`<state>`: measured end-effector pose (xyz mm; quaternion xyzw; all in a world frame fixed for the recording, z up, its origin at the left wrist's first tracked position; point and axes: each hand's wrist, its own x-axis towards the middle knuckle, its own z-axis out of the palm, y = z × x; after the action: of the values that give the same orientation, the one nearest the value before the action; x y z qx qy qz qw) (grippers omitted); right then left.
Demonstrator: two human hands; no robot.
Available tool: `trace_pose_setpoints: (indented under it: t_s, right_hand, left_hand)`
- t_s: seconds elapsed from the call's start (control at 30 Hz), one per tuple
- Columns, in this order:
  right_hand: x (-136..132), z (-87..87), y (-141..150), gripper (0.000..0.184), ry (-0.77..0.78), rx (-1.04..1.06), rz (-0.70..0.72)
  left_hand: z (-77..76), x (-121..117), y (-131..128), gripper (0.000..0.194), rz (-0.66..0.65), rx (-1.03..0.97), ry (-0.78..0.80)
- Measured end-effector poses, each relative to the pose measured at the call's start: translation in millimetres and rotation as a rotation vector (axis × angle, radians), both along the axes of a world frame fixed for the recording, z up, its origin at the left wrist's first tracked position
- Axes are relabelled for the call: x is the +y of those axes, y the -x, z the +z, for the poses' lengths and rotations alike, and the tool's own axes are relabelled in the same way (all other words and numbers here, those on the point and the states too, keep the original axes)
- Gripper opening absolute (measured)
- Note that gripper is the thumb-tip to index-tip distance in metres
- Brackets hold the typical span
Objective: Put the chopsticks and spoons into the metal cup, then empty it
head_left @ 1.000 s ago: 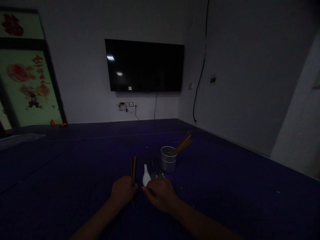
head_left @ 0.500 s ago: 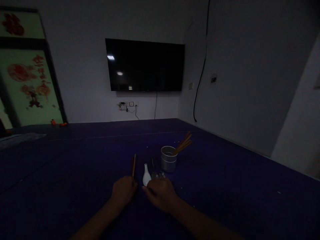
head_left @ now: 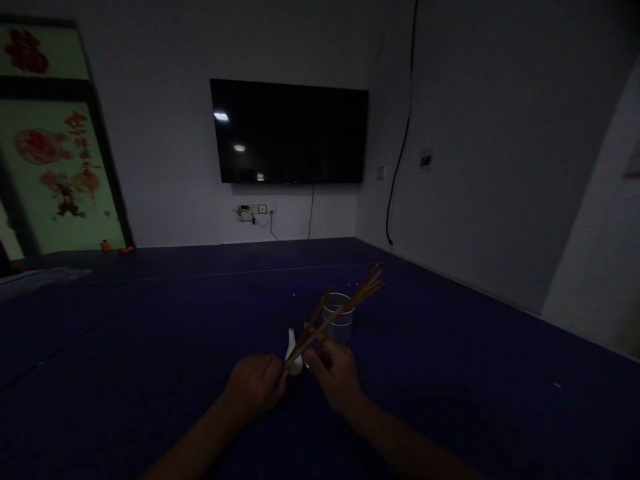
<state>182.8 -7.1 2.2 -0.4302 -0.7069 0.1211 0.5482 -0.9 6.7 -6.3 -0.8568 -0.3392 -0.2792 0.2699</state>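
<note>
My left hand [head_left: 257, 388] is closed around the lower ends of a pair of wooden chopsticks [head_left: 323, 324], which slant up to the right and fan apart. Around their middle curl the fingers of my right hand [head_left: 340, 377], thumb in front. Beneath the chopsticks lies a white soup spoon [head_left: 291, 341], its bowl partly covered by them. Just behind my right hand stands a metal cup [head_left: 340, 327] with several more chopsticks [head_left: 369, 288] leaning out to the right. The metal spoons beside the white one are mostly hidden by my right hand.
The dark blue surface [head_left: 175, 333] stretches to the wall, where a television [head_left: 293, 132] hangs. A black cable [head_left: 399, 167] runs down the right wall. Small orange objects [head_left: 125, 250] and clear plastic [head_left: 43, 281] lie at the far left.
The chopsticks in my left hand have swung from upright to slanting right across the white spoon. My right hand has risen from the spoons to the chopsticks.
</note>
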Motion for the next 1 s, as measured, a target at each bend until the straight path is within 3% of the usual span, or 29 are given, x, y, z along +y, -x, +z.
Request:
trace_pose_setpoints:
  t_s: [0.17, 0.33, 0.5, 0.7, 0.87, 1.0]
  right_hand:
    - [-4.2, -0.4, 1.2, 0.048, -0.001, 0.1, 0.132]
    - [-9.5, 4.8, 8.7, 0.036, 0.007, 0.161, 0.068]
    - [-14.5, 8.2, 7.7, 0.038, -0.112, 0.121, 0.0]
    - [-10.2, 14.0, -20.6, 0.033, -0.42, -0.034, -0.109]
    - [5.4, 28.6, -46.2, 0.034, -0.474, -0.028, -0.357]
    - [21.4, 39.3, -57.3, 0.048, -0.32, -0.073, -0.632]
  left_hand:
    - [-4.0, 0.3, -6.2, 0.029, -0.099, 0.049, -0.12]
    - [-4.5, 0.8, -7.9, 0.026, -0.125, 0.062, -0.104]
    - [-3.7, -3.2, -6.1, 0.026, -0.101, 0.038, 0.05]
    - [-0.9, -0.4, -1.2, 0.035, 0.038, -0.125, 0.313]
    - [-0.1, 2.3, -2.9, 0.04, 0.133, -0.12, 0.441]
    - [0.6, 2.5, -4.6, 0.041, 0.158, -0.098, 0.507]
